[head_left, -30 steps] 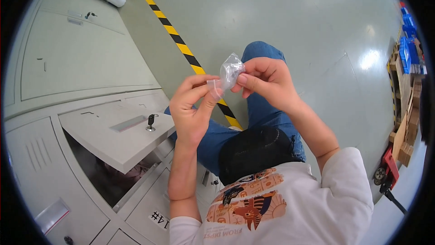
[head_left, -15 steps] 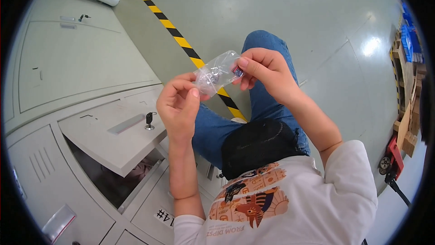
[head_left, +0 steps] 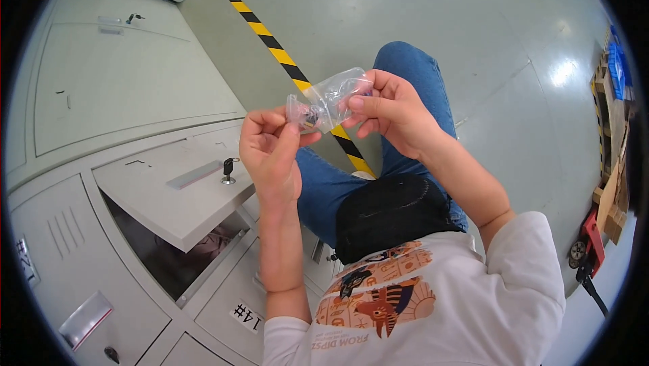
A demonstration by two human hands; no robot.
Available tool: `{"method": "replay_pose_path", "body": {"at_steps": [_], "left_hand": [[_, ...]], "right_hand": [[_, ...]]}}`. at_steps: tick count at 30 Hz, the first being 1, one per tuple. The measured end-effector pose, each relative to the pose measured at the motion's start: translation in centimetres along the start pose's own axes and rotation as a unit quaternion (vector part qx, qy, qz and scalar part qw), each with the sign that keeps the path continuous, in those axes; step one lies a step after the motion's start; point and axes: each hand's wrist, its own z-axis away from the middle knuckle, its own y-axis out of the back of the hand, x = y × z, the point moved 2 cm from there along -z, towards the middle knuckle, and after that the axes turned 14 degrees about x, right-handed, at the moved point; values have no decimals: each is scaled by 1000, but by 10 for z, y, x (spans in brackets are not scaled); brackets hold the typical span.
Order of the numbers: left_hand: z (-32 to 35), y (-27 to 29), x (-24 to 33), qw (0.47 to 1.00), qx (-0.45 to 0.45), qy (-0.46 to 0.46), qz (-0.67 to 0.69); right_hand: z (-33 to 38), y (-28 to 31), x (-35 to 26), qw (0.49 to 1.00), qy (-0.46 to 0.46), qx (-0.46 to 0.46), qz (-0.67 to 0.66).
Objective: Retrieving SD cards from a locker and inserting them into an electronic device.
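Note:
A small clear plastic bag (head_left: 331, 97) is stretched between my two hands, above my knees. My left hand (head_left: 270, 153) pinches its left end between thumb and fingers. Close to those fingertips, small dark and yellowish pieces show through the plastic, too small to name. My right hand (head_left: 395, 112) grips the bag's right end with the thumb on top. Part of that end is hidden behind the right fingers.
To my left stand light grey lockers (head_left: 122, 88). One locker door (head_left: 182, 193) hangs open with a key (head_left: 228, 171) in its lock. Yellow-and-black tape (head_left: 260, 28) crosses the floor. At the far right are wooden pallets (head_left: 612, 143) and a red wheeled jack (head_left: 593, 247).
The small dark pieces in the bag now show near my left fingers instead of by my right thumb. The whole view has shifted slightly, with both hands still on the bag.

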Motion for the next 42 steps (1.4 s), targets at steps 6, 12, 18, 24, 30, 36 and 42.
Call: {"method": "replay_pose_path", "body": {"at_steps": [6,12,18,24,30,36,42], "left_hand": [[3,-5,1,1000,-1,5,-3],[2,5,-1,999,37,34,-9],[6,2,-2,996,58,71,21],[7,10,-8,990,-32,107,85],[15,-3,-19,998,0,10,-58],[13,-3,-13,998,21,-13,-64],[9,-3,-10,999,20,3,-34]], "right_hand": [[1,5,2,999,28,-13,35],[1,6,5,1000,-9,-4,13],[0,5,9,998,4,-53,-27],[1,2,8,996,-35,-52,-61],[2,-2,14,997,-16,-58,-43],[-2,0,15,993,83,-48,74],[-6,5,4,991,101,-55,66]]}}
